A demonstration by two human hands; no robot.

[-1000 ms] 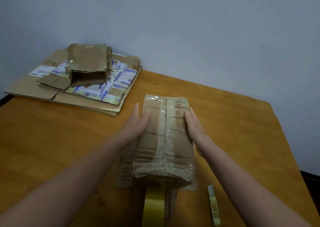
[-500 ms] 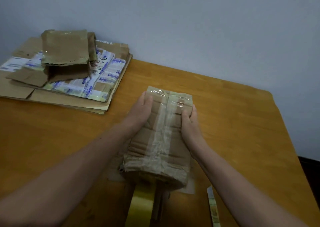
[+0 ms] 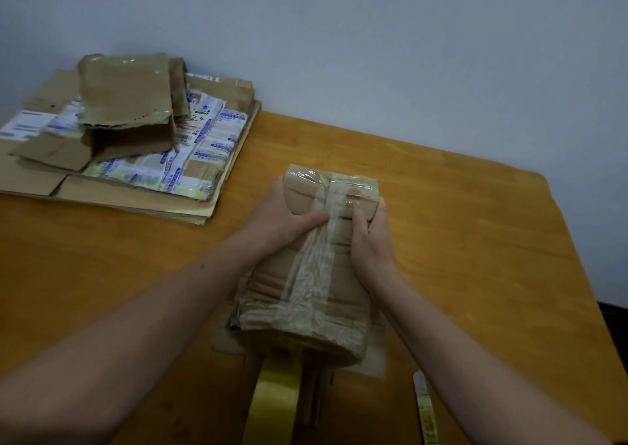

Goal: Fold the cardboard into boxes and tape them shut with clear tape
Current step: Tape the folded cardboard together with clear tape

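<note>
Head view: left hand [image 3: 285, 217] and right hand [image 3: 370, 240] grip crumpled, tape-striped cardboard box [image 3: 341, 286].

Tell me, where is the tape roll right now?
In the head view the tape roll stands on edge at the bottom centre, on the near side of the table, its top hidden by the near end of the box.
</note>
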